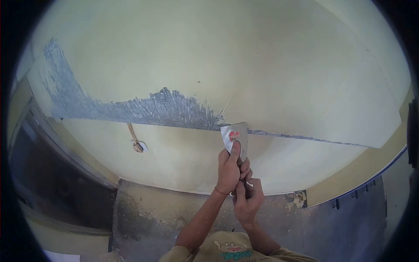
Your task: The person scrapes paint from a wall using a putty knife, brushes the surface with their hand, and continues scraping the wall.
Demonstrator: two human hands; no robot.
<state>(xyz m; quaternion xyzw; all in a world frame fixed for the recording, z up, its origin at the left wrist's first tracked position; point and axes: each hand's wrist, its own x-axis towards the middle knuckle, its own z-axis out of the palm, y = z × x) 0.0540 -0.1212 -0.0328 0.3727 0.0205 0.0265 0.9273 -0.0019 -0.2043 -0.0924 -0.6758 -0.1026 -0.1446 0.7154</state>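
Both of my hands are closed around a wide-bladed scraper [238, 127], held with its blade pointing up. My left hand [228, 171] grips it near the blade, the thumb lying along the metal below a red mark. Lower down, my right hand [248, 201] pinches the handle end, which the fingers mostly hide. The blade's top edge meets the lower edge of a pale painted surface [270, 78]. Left of the blade, a rough grey bare patch [161, 109] runs along that edge. A thin grey strip [297, 136] continues to the right.
Below the edge, a small pale-and-brown fitting [139, 147] hangs on a cord against the wall [183, 161]. A dark door or window panel [61, 170] stands at left. Pale flecks lie on the grey floor [152, 209]. A blue-edged dark surface [349, 218] is at right.
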